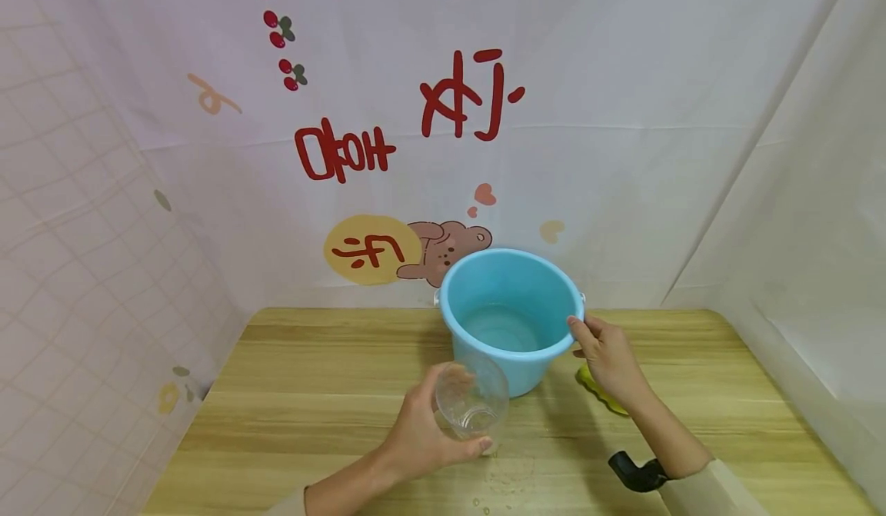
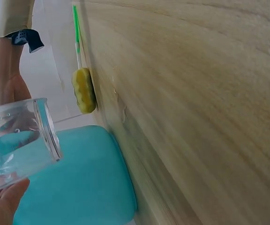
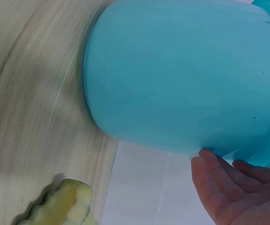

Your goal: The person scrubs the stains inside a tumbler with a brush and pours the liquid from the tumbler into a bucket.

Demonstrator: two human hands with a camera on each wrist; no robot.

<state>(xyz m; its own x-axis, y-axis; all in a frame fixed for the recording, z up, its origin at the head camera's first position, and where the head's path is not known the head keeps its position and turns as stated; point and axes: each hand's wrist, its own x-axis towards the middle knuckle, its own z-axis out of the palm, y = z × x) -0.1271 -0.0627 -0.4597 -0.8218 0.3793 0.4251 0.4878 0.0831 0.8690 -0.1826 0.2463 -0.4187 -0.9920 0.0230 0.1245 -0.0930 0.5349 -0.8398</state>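
Observation:
My left hand (image 1: 421,431) holds a clear cup (image 1: 472,401) in front of the bucket, fingers round one side and thumb near its base. In the left wrist view the cup (image 2: 18,140) is transparent, with a thick ringed end. A light blue bucket (image 1: 522,376) stands upright on the table, with some water visible inside. At its right side my right hand (image 1: 612,358) grips the rim, thumb over the edge. The right wrist view shows the fingers (image 3: 214,183) against the outside of the bucket (image 3: 172,79), under the rim.
A yellow-green sponge brush (image 2: 83,91) with a green and white handle lies on the wooden table (image 1: 311,401), right of the bucket. Water drops (image 1: 508,474) spot the tabletop near the front. A printed cloth (image 1: 609,193) hangs behind, with more cloth at both sides.

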